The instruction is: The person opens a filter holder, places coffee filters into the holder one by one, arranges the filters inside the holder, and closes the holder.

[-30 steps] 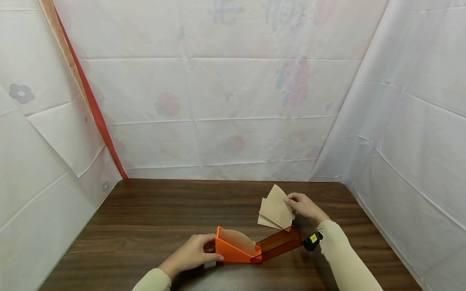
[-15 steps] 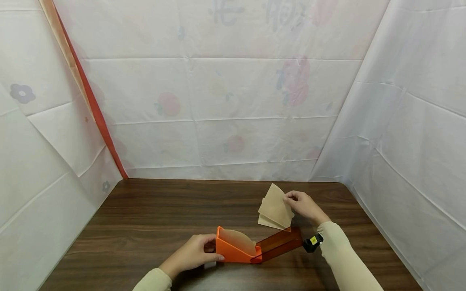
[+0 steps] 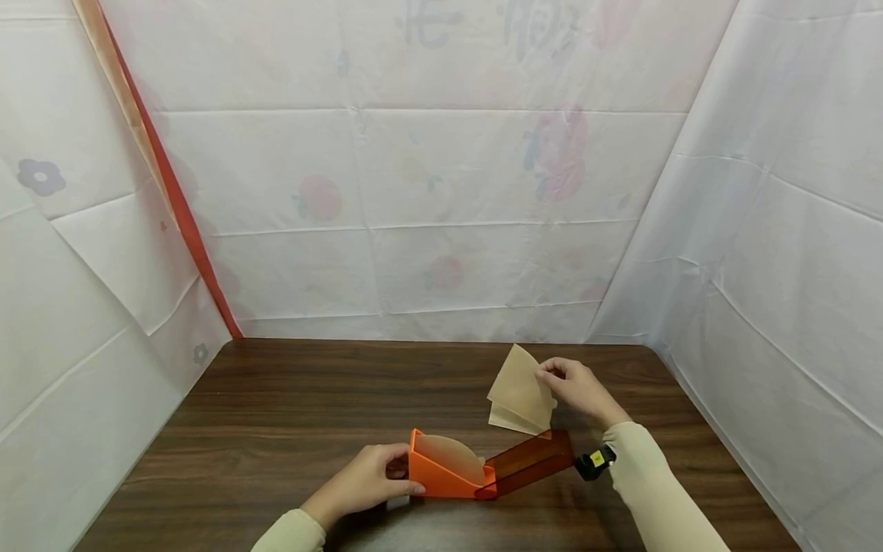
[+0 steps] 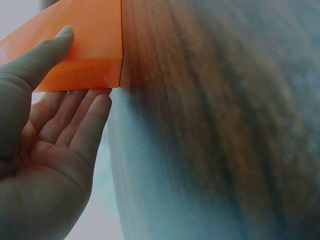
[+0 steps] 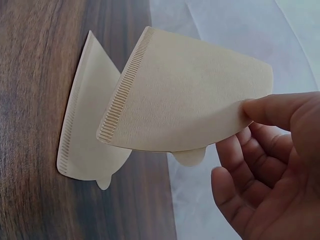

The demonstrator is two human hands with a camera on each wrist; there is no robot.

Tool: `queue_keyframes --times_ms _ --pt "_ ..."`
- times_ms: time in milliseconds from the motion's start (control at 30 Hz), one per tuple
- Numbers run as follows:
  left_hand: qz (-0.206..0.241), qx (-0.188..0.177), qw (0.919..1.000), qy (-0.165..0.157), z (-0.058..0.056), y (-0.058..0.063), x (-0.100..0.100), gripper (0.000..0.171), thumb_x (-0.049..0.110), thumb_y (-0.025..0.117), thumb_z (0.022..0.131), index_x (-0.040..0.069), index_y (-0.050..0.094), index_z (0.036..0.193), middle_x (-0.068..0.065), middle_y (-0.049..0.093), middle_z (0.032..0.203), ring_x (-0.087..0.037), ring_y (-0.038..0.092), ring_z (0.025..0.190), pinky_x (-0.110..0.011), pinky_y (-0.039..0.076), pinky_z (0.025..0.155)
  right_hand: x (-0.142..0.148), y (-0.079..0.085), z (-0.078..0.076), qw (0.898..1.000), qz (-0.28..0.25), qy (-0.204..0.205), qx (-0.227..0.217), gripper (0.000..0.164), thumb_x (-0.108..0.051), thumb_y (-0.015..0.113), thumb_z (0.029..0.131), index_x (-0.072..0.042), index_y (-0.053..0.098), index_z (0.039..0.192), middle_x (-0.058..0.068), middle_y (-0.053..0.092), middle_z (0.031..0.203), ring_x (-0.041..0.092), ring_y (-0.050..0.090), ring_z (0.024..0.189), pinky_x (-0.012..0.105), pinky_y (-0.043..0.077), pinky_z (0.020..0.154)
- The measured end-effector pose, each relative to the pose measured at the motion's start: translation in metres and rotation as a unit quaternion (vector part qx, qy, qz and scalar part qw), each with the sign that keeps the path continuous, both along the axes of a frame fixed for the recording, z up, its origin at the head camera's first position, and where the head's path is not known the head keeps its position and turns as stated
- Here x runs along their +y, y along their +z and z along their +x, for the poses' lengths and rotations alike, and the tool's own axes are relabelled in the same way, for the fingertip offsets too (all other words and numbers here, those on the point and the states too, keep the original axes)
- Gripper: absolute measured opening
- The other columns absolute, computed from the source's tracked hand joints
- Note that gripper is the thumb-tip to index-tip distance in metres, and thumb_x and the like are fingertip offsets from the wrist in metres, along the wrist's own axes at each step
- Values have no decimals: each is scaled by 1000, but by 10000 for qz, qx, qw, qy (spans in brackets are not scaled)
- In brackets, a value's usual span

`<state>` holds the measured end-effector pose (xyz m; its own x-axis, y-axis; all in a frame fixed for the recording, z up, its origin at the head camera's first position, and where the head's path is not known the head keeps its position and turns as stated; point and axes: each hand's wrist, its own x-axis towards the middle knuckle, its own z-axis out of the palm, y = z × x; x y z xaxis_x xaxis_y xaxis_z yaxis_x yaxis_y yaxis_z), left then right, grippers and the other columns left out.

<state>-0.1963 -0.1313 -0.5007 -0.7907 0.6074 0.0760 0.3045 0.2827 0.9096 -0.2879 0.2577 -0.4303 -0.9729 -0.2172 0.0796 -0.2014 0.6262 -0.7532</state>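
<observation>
My right hand (image 3: 578, 389) pinches a tan paper coffee filter (image 5: 185, 90) by its edge, thumb on top and fingers beneath. The filter has a crimped side seam and a small rounded tab. Below it a second coffee filter (image 5: 90, 120) lies on the table, partly covered by the held one. My left hand (image 3: 366, 479) grips the back end of an orange filter holder (image 3: 444, 479), thumb on its near side and fingertips at its end, as the left wrist view shows. A filter (image 3: 448, 454) stands inside the holder. The holder's see-through brown lid (image 3: 531, 460) is swung open to the right.
A dark wood-grain table (image 3: 310, 399) carries everything. White printed sheeting (image 3: 441, 192) hangs behind it and along both sides. A black wrist camera (image 3: 595, 462) on the right wrist sits close by the lid's outer end.
My right hand has risen slightly, moving the pinched filter up and a little left over the one on the table. The left hand and the orange holder stay in place.
</observation>
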Motion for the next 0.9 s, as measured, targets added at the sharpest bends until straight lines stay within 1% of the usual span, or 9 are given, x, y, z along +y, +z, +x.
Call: queue_keyframes --times_ms 167,433,567,900 --pt "17 50 10000 -25 0 1 0 29 26 78 90 15 68 116 7 71 105 -11 69 99 -25 55 83 -1 4 2 10000 50 10 56 24 -28 62 102 -7 69 111 6 61 85 20 54 74 30 48 62" --pt "-29 66 10000 -4 -1 -1 1 28 26 78 90 17 68 114 8 71 104 -11 69 99 -24 55 83 -3 17 12 9999 -31 87 98 23 -32 61 102 -12 68 110 6 61 83 21 55 71 31 48 59" --pt "-41 60 10000 -3 0 -1 1 28 26 78 90 17 68 114 8 71 104 -11 69 99 -23 55 83 -5 23 16 9996 -65 136 224 23 -32 62 102 -12 68 110 6 61 82 22 55 71 32 47 58" --pt "-19 80 10000 -20 1 1 1 27 25 78 90 15 68 114 7 71 104 -11 68 98 -24 55 83 -7 30 22 9990 -149 208 369 23 -34 62 102 -12 68 109 4 62 83 21 55 71 30 48 57"
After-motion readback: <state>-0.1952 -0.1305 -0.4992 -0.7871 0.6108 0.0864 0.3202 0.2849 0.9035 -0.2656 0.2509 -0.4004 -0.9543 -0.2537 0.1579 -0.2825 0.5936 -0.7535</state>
